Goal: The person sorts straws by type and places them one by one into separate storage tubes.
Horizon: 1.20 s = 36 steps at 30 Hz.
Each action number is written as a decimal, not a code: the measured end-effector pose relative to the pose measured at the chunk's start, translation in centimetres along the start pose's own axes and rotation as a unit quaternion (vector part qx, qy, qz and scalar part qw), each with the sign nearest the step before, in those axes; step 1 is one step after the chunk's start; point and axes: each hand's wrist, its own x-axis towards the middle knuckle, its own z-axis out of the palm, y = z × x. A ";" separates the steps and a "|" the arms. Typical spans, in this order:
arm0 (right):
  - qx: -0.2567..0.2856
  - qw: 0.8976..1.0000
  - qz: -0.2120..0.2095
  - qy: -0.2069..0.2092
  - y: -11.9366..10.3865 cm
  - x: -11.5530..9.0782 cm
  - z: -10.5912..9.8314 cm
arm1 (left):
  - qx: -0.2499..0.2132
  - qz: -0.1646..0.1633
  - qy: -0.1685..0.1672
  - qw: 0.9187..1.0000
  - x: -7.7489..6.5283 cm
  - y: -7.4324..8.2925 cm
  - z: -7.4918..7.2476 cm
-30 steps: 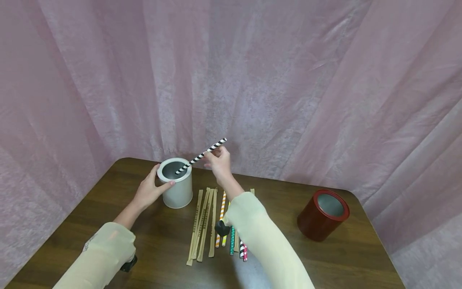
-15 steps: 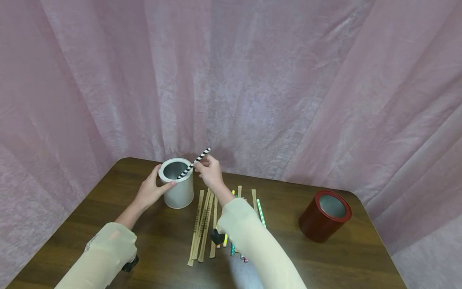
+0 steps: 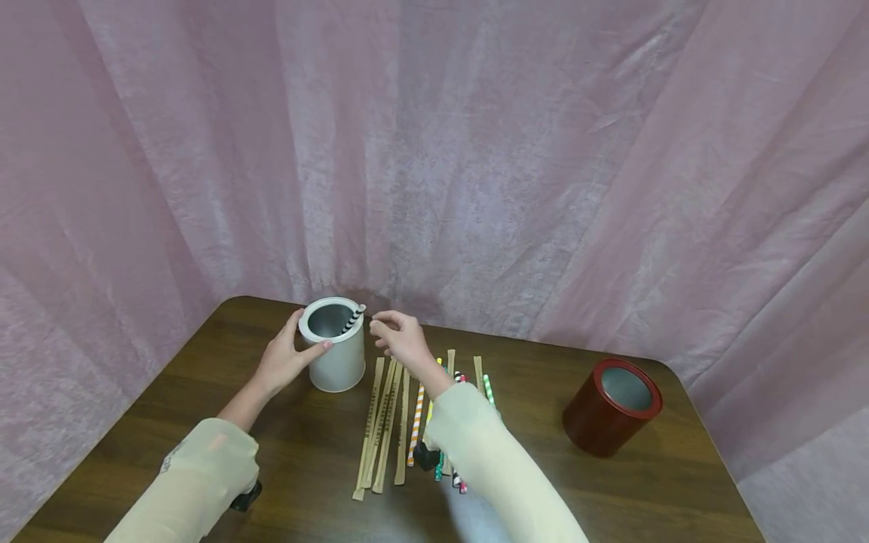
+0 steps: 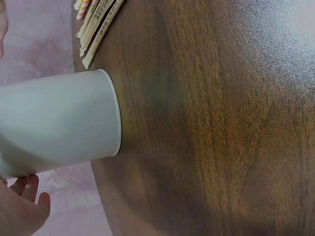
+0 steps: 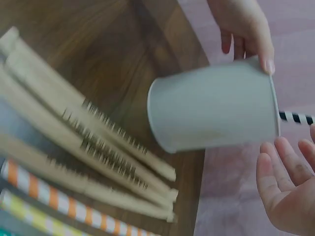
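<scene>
A white can (image 3: 337,367) stands upright near the back left of the table, its round mouth facing up. My left hand (image 3: 281,360) holds it from the left, thumb across the near side and fingers behind. Inside the can leans a black-and-white striped straw (image 3: 351,320), its top end sticking out over the right rim. Just to the right of that rim is my right hand (image 3: 403,342), its fingers loosely bent and holding nothing. In the right wrist view, the right hand's fingers (image 5: 290,162) lie beside the can's mouth, apart from the striped straw (image 5: 295,117).
Several paper-wrapped straws (image 3: 387,430) lie in front of the white can. Beside them are bare patterned straws, including an orange-striped straw (image 3: 415,426) and a green-striped straw (image 3: 488,389), partly under the right sleeve. A red can (image 3: 604,413) stands at right. A pink curtain (image 3: 475,151) hangs behind the table.
The striped straw has gone down into the white can and my right hand has let go of it, drawing back slightly to the right. My left hand has kept its hold on the can.
</scene>
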 end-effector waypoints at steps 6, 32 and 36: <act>-0.001 0.999 0.032 -0.025 1.2 -1.2 -3.7 | -0.001 0.000 0.001 1.000 -0.1 0.2 0.0; -0.050 0.987 0.119 0.092 10.4 -4.4 -13.1 | -0.010 0.001 -0.005 1.000 -0.3 0.2 -0.7; -0.088 0.982 0.138 0.095 11.5 -4.7 -13.7 | -0.008 -0.003 -0.007 1.000 -0.4 0.3 -0.8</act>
